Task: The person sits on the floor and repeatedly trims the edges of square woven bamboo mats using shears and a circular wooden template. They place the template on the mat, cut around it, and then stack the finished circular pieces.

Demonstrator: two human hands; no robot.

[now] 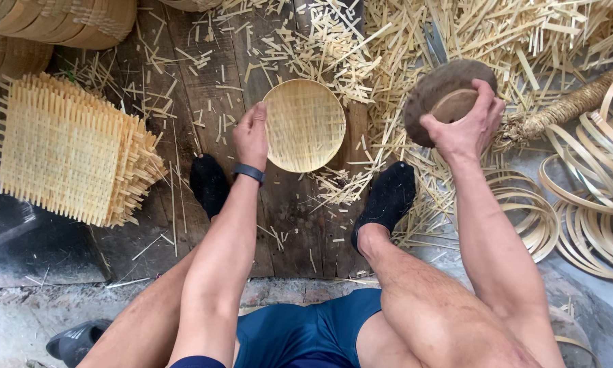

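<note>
My left hand (252, 134) grips the left rim of a small round woven bamboo tray (305, 125) that rests on dark wooden boards between my feet. A dark band sits on that wrist. My right hand (468, 126) is raised to the right and holds a round, dark brown wooden block (442, 92) by its lower edge, above the litter of bamboo scraps. Both my feet, in black socks (388, 197), rest on the boards just below the tray.
A stack of square woven bamboo mats (68, 150) lies at the left. Finished round baskets (61, 20) are piled at the top left. Loose bamboo strips (415, 34) cover the top right. Coiled bamboo hoops (592, 204) lie at the right, beside a rope-wrapped handle (558, 112).
</note>
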